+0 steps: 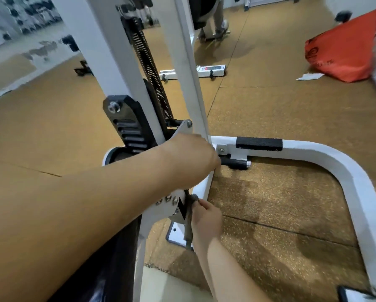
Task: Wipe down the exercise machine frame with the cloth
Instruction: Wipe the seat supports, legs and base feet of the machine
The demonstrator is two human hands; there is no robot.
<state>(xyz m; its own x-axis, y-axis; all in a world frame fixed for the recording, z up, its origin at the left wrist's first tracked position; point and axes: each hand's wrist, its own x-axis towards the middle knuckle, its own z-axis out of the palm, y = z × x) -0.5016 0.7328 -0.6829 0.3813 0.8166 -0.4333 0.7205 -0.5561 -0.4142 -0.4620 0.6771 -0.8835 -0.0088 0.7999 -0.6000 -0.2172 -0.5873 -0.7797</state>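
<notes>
The fingers of the left hand (pixel 189 158) are curled together round the slanted white post of the exercise machine frame (pixel 326 158), low down where the post meets the base; their tips are hidden behind it. Left of that hand, a black notched plate (pixel 128 127) is bolted to the wider upright, and a long black spring (pixel 152 68) runs up between the two uprights. Just below the left wrist, the right hand (pixel 206 216) pinches a grey cloth (pixel 188 223) between thumb and fingers. The cloth hangs in a narrow bunch against the metal bracket (pixel 171 203) at the foot of the post. Further right, a black pad (pixel 259 143) sits on the frame's curved base tube. An orange bag (pixel 346 51) lies on the cork floor (pixel 52 127) near its far right edge.
</notes>
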